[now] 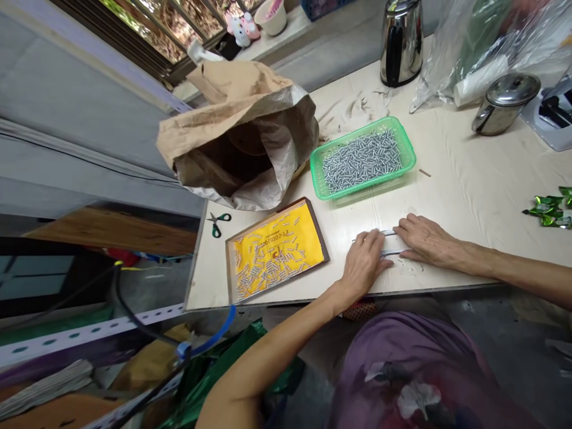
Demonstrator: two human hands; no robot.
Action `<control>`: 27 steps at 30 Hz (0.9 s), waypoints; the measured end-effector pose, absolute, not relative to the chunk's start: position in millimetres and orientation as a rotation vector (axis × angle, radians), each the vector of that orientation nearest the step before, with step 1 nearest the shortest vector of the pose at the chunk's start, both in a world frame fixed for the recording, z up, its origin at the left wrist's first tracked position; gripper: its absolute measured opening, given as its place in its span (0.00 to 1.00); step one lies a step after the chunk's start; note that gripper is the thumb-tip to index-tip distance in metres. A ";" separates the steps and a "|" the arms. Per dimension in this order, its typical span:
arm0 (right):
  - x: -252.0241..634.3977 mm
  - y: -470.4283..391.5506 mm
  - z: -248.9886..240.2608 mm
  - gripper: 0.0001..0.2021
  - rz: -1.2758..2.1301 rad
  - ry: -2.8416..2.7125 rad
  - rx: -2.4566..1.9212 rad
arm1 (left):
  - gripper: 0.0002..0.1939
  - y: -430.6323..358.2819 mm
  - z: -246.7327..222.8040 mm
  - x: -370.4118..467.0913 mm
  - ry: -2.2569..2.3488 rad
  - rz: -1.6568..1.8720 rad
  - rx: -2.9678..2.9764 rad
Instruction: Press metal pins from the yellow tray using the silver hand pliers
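My left hand (364, 262) and my right hand (426, 239) lie side by side near the front edge of the pale table (469, 179), both pressing on a small clear plastic piece (388, 243) that shows between them. Their fingers are bent over it, so its shape is mostly hidden. A green basket (404, 142) full of small silver screws stands just beyond the hands. To the left lies a shallow cardboard tray (231, 268) with a yellow bottom and several loose screws scattered in it.
A large open brown paper sack (232, 101) sits at the table's back left. Green-handled scissors (218, 223) lie by the left edge. A steel kettle (401, 42), a lidded steel pot (507, 102), plastic bags (473, 42) and green foil wrappers (550, 210) stand to the right.
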State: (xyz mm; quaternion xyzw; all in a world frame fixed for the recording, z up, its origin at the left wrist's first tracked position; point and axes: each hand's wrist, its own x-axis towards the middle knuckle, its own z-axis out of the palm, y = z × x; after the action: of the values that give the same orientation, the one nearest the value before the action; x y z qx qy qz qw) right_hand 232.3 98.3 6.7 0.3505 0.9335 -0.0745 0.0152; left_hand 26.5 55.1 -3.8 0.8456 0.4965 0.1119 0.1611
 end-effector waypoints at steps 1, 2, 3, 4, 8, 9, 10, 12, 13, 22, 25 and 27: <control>231.9 97.3 6.2 0.17 -0.220 2.904 1.097 | 0.24 61.6 -7.2 32.1 1.337 0.293 2.473; 231.7 96.2 5.5 0.17 -0.212 2.902 1.106 | 0.24 67.8 -10.2 36.4 1.274 0.258 2.503; 231.7 95.1 4.7 0.16 -0.209 2.900 1.119 | 0.24 73.1 -12.6 39.5 1.226 0.221 2.510; 231.9 93.8 3.7 0.15 -0.213 2.900 1.131 | 0.21 77.1 -14.4 41.3 1.189 0.186 2.503; 233.7 87.5 -4.3 0.06 -0.275 2.935 1.159 | 0.13 78.5 -17.1 41.6 1.130 0.141 2.462; 234.1 85.8 -7.0 0.04 -0.289 2.952 1.162 | 0.11 76.7 -17.5 41.6 1.131 0.148 2.463; 234.2 84.3 -9.6 0.03 -0.303 2.974 1.160 | 0.10 74.9 -18.2 41.8 1.139 0.152 2.469; 234.1 81.7 -13.7 0.07 -0.314 3.015 1.159 | 0.11 72.6 -20.1 42.9 1.163 0.150 2.488; 233.8 80.9 -14.8 0.08 -0.314 3.029 1.159 | 0.12 72.2 -21.3 43.4 1.175 0.148 2.500; 248.3 113.7 -5.4 0.21 -0.366 3.053 1.069 | 0.16 47.9 -44.7 50.7 1.345 0.462 2.564; 254.7 136.4 -10.8 0.18 -0.405 3.048 1.028 | 0.19 24.5 -57.7 62.1 1.312 0.542 2.552; 253.6 150.4 -13.9 0.14 -0.357 3.039 1.102 | 0.20 14.7 -62.5 69.2 1.305 0.569 2.529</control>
State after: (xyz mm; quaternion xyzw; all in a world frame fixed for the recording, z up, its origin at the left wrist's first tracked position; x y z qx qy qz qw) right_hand 253.6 150.4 -13.9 0.3384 0.9330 -0.1095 -0.0555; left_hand 69.2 14.7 -62.5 0.8652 0.4463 0.1946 0.1196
